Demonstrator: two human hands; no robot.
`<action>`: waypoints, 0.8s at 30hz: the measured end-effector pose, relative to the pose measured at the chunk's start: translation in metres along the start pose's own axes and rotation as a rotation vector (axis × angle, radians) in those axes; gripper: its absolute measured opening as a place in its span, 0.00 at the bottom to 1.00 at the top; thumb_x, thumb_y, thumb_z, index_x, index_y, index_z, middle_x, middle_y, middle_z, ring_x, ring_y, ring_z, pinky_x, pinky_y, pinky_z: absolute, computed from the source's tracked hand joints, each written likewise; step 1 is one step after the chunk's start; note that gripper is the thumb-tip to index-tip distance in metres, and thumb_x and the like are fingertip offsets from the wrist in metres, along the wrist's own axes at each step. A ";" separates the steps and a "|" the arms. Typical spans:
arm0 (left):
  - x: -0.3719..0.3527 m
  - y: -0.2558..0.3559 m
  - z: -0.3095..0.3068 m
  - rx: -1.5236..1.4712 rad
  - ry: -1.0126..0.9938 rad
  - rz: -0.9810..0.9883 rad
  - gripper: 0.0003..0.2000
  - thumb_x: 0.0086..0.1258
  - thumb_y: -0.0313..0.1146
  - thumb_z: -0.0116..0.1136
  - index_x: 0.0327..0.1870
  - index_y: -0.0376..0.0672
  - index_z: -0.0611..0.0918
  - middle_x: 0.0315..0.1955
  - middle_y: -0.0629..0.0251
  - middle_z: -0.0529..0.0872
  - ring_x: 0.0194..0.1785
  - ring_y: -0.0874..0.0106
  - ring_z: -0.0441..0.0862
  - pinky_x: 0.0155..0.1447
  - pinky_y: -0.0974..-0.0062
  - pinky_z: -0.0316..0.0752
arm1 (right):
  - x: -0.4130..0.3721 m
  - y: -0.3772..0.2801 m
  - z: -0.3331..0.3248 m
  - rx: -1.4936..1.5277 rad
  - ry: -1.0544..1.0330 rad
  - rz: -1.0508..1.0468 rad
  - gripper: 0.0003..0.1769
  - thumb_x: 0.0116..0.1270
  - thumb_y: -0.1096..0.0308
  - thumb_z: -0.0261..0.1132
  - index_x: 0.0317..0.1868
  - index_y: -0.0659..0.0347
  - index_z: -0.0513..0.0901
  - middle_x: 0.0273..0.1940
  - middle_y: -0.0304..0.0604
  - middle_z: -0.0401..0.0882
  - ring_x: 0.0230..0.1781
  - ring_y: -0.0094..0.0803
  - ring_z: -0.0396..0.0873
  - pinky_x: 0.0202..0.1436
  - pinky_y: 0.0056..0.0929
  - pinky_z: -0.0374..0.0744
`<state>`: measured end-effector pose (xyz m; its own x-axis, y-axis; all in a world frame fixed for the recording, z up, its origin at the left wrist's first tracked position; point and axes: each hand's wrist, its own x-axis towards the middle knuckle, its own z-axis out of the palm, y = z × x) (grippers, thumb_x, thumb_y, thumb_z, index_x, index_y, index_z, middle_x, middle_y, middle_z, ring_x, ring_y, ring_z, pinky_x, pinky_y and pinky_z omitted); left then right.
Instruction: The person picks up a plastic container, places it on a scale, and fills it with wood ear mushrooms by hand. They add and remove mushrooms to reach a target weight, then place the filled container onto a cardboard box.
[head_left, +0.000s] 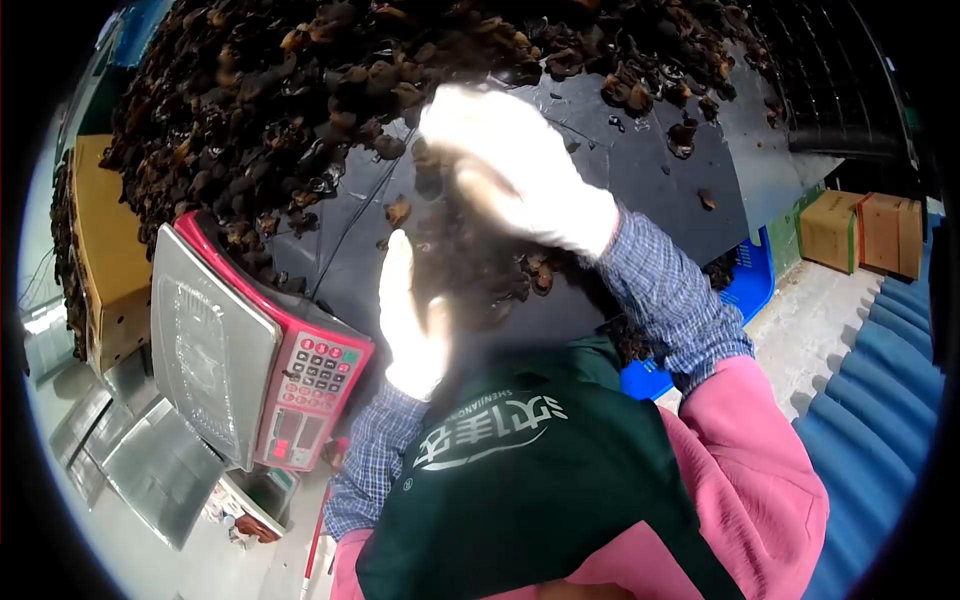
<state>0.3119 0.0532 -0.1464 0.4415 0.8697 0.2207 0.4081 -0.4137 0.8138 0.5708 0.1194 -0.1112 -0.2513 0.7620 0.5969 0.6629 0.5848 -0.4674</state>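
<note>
Dark, curled dried pieces that look like wood ear mushrooms (260,120) lie heaped across the far and left side of a dark work surface (620,160). My left hand (412,325), in a white glove, is held low over the near part, fingers stretched and thumb apart. Farther forward and to the right is my right hand (520,165), also white-gloved, overexposed and smeared by motion; its fingers look extended with the thumb apart. Between the two hands lies a blurred small cluster of mushroom pieces (490,270). Neither hand visibly holds anything.
A red digital scale (320,370) with a metal plate (210,350) stands left of my left hand. A blue plastic crate (750,280) sits below the right edge. Cardboard boxes (860,230) stand on the floor at right, beside blue corrugated sheeting (860,390). A yellowish carton (110,270) is far left.
</note>
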 end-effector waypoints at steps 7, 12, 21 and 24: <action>0.000 0.005 0.000 -0.005 0.027 -0.044 0.35 0.86 0.47 0.47 0.83 0.29 0.56 0.83 0.44 0.57 0.86 0.52 0.55 0.87 0.59 0.49 | 0.024 0.001 0.044 0.029 -0.203 0.078 0.20 0.73 0.53 0.64 0.56 0.55 0.88 0.63 0.51 0.80 0.57 0.49 0.81 0.55 0.47 0.81; 0.001 0.005 0.001 -0.083 0.091 -0.102 0.45 0.84 0.62 0.42 0.84 0.29 0.53 0.83 0.43 0.55 0.86 0.52 0.54 0.86 0.58 0.51 | -0.016 -0.056 0.013 0.348 -0.344 -0.020 0.18 0.73 0.57 0.64 0.58 0.52 0.88 0.62 0.45 0.82 0.62 0.42 0.78 0.70 0.47 0.71; 0.000 0.002 0.000 0.029 0.147 0.052 0.41 0.85 0.60 0.41 0.82 0.30 0.58 0.80 0.43 0.63 0.83 0.51 0.60 0.85 0.57 0.53 | 0.007 0.010 0.026 0.157 0.057 0.177 0.19 0.74 0.66 0.66 0.63 0.59 0.84 0.61 0.48 0.85 0.64 0.47 0.81 0.70 0.44 0.78; 0.001 0.006 -0.007 0.372 0.148 0.147 0.37 0.86 0.55 0.42 0.82 0.30 0.60 0.79 0.43 0.65 0.82 0.51 0.62 0.85 0.58 0.54 | 0.016 0.010 0.046 -0.062 -0.039 0.107 0.23 0.77 0.63 0.64 0.69 0.58 0.79 0.68 0.48 0.79 0.70 0.45 0.75 0.73 0.42 0.75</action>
<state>0.3090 0.0535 -0.1372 0.4078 0.8125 0.4167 0.6218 -0.5813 0.5249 0.5411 0.1506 -0.1363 -0.2029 0.8300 0.5195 0.7294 0.4821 -0.4854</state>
